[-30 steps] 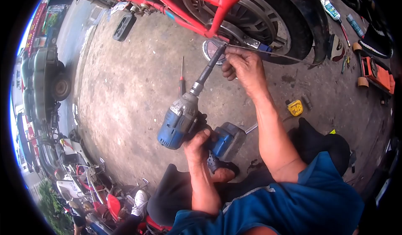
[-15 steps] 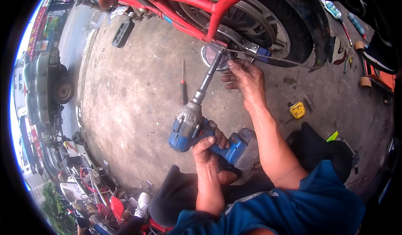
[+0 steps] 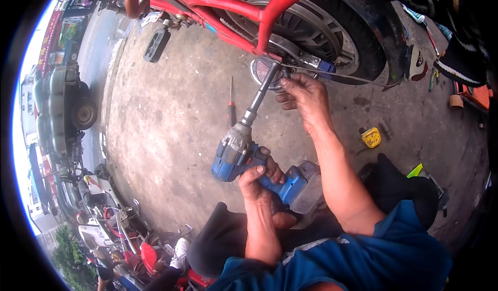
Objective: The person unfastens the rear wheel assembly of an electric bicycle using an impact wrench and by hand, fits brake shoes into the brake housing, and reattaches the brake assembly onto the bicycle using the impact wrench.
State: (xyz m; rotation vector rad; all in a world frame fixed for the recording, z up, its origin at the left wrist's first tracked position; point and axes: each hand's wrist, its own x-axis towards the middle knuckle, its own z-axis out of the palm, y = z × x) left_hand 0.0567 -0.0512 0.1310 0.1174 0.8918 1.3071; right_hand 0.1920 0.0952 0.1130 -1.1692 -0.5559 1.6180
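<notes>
My left hand (image 3: 262,172) is wrapped round the handle of a blue and grey impact wrench (image 3: 233,153). Its long socket (image 3: 259,98) points up to the lower end of the red frame (image 3: 264,29), beside a round metal-rimmed part (image 3: 257,72). Just right of the socket tip is my right hand (image 3: 303,94), thumb and forefinger together at a small dark piece I cannot make out, the other fingers bent. A thin metal rod (image 3: 347,76) runs past these fingertips, below the wheel (image 3: 332,37).
A screwdriver (image 3: 231,107) and a dark bottle (image 3: 156,42) lie on the ground (image 3: 171,109). Right of my right arm is a yellow tape measure (image 3: 371,137). Another person's shoe (image 3: 459,65) is at the upper right. Parked motorcycles (image 3: 111,223) and a green vehicle (image 3: 59,102) stand left.
The wrench has shifted right and tilted more upright with my left hand. My right hand has moved down from the rod's end, beside the socket. The other person's shoe has come lower.
</notes>
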